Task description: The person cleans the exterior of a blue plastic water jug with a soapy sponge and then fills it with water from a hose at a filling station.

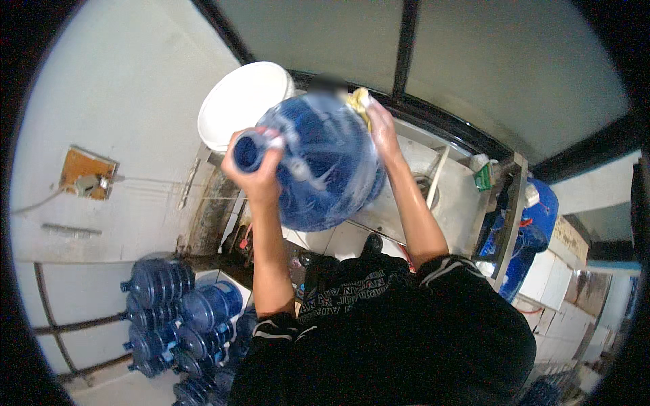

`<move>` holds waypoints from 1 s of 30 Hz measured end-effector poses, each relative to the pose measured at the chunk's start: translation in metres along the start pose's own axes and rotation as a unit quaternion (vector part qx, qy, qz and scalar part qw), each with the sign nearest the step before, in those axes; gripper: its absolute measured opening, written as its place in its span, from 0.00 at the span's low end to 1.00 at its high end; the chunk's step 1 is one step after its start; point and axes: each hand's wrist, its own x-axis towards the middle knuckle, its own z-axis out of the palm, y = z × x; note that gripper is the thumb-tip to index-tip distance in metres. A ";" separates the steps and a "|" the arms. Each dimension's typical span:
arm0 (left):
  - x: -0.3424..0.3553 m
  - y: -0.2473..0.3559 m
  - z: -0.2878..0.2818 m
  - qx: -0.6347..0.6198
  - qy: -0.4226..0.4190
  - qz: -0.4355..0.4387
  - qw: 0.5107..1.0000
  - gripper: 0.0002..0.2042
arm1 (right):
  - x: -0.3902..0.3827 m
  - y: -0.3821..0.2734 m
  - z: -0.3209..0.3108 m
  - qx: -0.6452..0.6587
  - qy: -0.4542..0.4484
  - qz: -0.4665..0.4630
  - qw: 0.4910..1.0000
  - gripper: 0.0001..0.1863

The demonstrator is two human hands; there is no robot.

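Note:
A large blue water jug (325,169) is tilted in front of me, its open mouth facing me at the left. White suds streak its shoulder and side. My left hand (264,177) is wrapped round the jug's neck, thumb and fingers on either side of the mouth. On the jug's far right side my right hand (383,132) presses a yellow cloth or sponge (359,101), partly hidden by the fingers and slightly blurred. Foam clings to both hands.
Behind the jug stands a round white tub or lid (240,101). A metal basin counter (464,203) with a green packet (483,178) lies to the right, beside a blue drum (542,210). Several blue jugs (210,304) are stacked at lower left. A socket (88,183) sits on the left wall.

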 end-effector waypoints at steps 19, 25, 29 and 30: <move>-0.119 -0.064 -0.227 -0.334 0.340 -0.088 0.875 0.05 | -0.026 -0.013 0.229 -0.494 -0.377 0.064 0.781 0.17; -0.120 -0.094 -0.249 -0.229 0.507 -0.183 0.810 0.06 | -0.132 -0.006 0.224 -0.299 -0.217 -0.191 0.910 0.18; -0.121 -0.101 -0.261 -0.266 0.485 -0.184 0.812 0.06 | -0.208 0.008 0.201 -0.361 -0.213 -0.275 0.865 0.20; -0.120 -0.103 -0.264 -0.269 0.476 -0.193 0.815 0.06 | -0.203 0.009 0.204 -0.348 -0.233 -0.291 0.861 0.20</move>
